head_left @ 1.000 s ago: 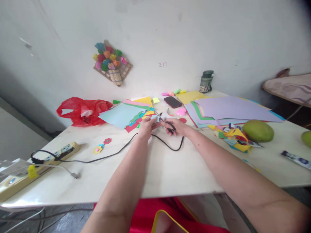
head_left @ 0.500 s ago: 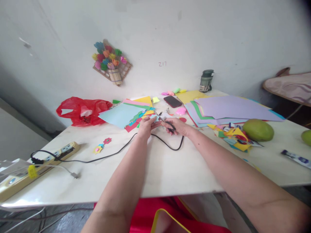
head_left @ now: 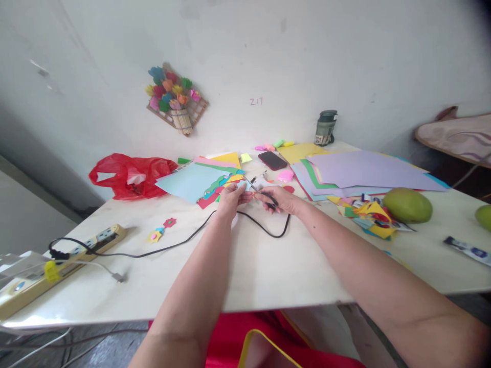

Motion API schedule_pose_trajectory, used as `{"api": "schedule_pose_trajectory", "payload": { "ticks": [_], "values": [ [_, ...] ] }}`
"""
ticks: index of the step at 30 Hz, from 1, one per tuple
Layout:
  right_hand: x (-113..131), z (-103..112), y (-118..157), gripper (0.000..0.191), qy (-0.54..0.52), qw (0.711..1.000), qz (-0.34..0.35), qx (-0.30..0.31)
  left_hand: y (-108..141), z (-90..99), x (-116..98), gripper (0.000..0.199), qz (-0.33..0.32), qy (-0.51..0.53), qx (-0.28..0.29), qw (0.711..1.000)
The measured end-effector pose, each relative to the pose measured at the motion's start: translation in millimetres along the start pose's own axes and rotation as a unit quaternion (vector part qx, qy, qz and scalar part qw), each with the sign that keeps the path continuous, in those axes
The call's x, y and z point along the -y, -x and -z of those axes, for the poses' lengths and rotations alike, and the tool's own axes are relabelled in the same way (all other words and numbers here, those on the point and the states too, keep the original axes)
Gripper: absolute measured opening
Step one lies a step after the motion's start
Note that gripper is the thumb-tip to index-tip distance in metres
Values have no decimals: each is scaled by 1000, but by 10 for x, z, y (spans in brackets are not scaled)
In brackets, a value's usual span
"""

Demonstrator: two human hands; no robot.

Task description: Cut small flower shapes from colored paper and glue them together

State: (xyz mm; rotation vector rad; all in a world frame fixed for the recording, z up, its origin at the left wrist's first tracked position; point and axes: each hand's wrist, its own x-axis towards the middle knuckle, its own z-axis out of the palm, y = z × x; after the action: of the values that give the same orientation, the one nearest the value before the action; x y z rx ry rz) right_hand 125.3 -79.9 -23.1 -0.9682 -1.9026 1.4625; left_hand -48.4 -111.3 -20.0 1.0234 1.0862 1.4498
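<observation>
My right hand [head_left: 282,199] is closed round the dark handles of a pair of scissors [head_left: 252,185], whose blades point up and to the left. Close beside it, my left hand [head_left: 231,198] is closed in a pinch; a small light piece seems to lie at its fingertips by the blades, too small to make out. Just behind the hands lie wavy cut strips of coloured paper [head_left: 217,188] and a red paper circle [head_left: 288,189]. Small paper flowers [head_left: 169,223] rest on the table to the left.
Light blue sheets [head_left: 187,181], a red plastic bag [head_left: 134,176], a phone [head_left: 272,160] and purple sheets [head_left: 356,168] lie behind. Paper scraps [head_left: 374,217] and a green fruit [head_left: 407,205] sit right. A black cable [head_left: 153,252] runs from a power strip [head_left: 111,233].
</observation>
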Motion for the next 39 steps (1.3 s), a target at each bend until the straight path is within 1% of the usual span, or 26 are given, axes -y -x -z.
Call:
{"api": "schedule_pose_trajectory", "payload": {
  "ticks": [5, 11, 18, 24, 27, 32, 35, 37, 39],
  "values": [
    [-7, 8, -5, 26, 0, 1000, -4, -1, -12, 5, 10, 36, -3, 0, 8, 1000],
    [-9, 15, -8, 27, -1, 1000, -4, -1, -7, 5, 3, 31, -3, -2, 7, 1000],
    [17, 17, 7, 26, -3, 1000, -9, -5, -29, 22, 13, 35, -7, -7, 8, 1000],
    [10, 25, 10, 25, -4, 1000, -7, -6, -16, 22, -5, 33, -4, 0, 10, 1000],
    [26, 37, 29, 26, -2, 1000, -1, -6, 2, 12, -29, 30, 1, 3, 21, 1000],
    [48, 88, 67, 30, -7, 1000, 27, -8, 24, 4, -47, 24, 10, 11, 50, 999],
    [39, 114, 68, 31, -27, 999, 39, -20, 9, 15, -31, 21, 16, 23, 47, 999],
    [32, 121, 61, 32, -37, 998, 36, -34, -15, 29, -9, 19, 21, 38, 40, 998],
    [27, 119, 49, 36, -52, 997, 31, -51, -42, 43, 16, 18, 25, 54, 46, 997]
  ]
}}
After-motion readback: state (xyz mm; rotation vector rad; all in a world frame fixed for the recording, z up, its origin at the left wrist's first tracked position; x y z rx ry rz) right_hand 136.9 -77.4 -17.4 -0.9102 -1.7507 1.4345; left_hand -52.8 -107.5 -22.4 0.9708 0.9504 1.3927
